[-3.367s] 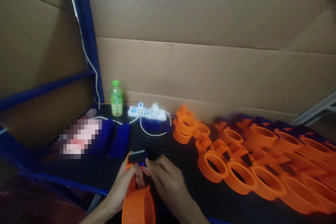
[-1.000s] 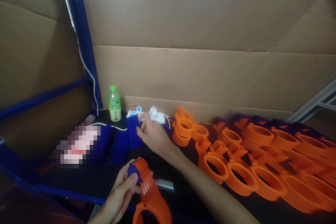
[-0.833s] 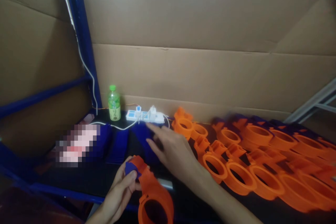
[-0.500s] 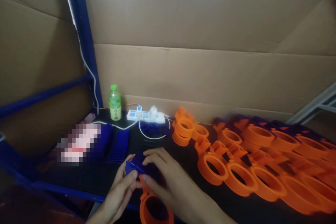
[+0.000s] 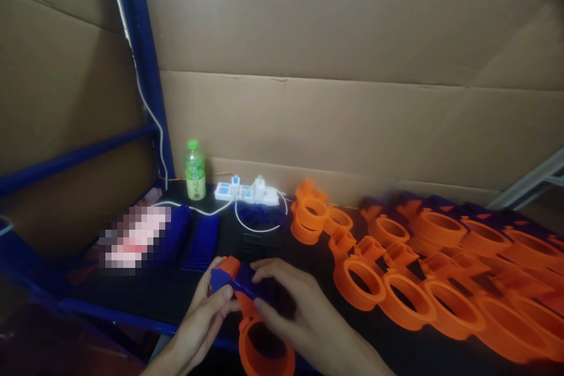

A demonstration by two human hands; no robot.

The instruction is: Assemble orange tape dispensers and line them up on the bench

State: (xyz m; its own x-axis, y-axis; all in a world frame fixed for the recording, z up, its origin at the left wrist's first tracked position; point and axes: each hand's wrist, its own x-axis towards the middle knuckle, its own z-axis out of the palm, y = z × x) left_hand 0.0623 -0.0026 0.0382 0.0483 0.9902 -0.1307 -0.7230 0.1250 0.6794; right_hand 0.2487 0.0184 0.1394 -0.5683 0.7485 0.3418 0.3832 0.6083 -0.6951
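Low in the centre, an orange plastic ring bracket (image 5: pixel 247 305) is held between both hands, its round ring hanging toward the bottom edge. A dark blue flexible-looking piece (image 5: pixel 247 279) lies over its block-shaped upper end, part of which shows orange. My left hand (image 5: pixel 205 311) is closed around that end from the left, thumb on the blue. My right hand (image 5: pixel 295 299) has its fingers curved over the blue piece, thumb close to the bracket's neck. The underside of the blue piece is hidden.
On the right, several orange ring brackets (image 5: pixel 408 302) stand in rows, the rear ones bearing blue pieces. Flat blue pieces (image 5: pixel 201 242) lie left. Behind are a green bottle (image 5: pixel 195 173) and a white power strip (image 5: pixel 247 192) with cables. Cardboard walls (image 5: pixel 308 117) enclose the black tabletop (image 5: pixel 150 294).
The right hand has shifted slightly right, drawing the blue piece back, so more of the orange block shows. The left hand keeps nearly the same place. The view has shifted slightly.
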